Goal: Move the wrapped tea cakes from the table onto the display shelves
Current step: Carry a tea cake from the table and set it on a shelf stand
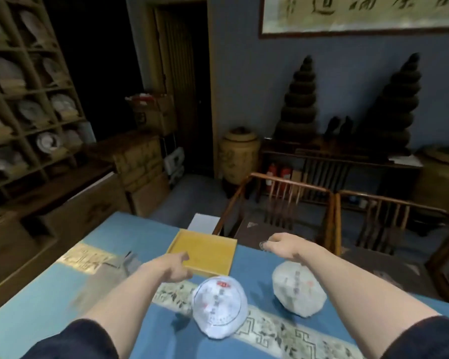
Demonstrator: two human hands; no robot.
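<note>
Your left hand (175, 266) sits lower centre of frame over the bench (49, 294), beside the near-left corner of the yellow tray (205, 251); fingers look loosely curled, grip holding nothing. Your right hand (283, 244) is right of centre, past the bench's far edge, fingers curled with a ring showing; can't tell if that grip holds anything. Both arms bare, dark sleeves pushed up at the bottom edge.

Two wrapped tea cakes on the bench: near tea cake (219, 305) at bottom centre, round, domed, crinkled white paper with red and dark print; far tea cake (298, 288) to its right, same shape, paper more creased, partly under your right forearm. They lie apart.

Tray is flat, square, with a low rim. Bench covered in blue cloth with a cream patterned runner (270, 330) under the cakes.

Room: display shelves (29, 99) upper left, wooden grid, round cakes in most compartments. Two wooden chairs (322, 211) right of centre. Ceramic jar (240, 156) at centre against the blue-grey wall, dark tiered stacks (300, 104) on a side table, framed calligraphy (360, 14) top right.
</note>
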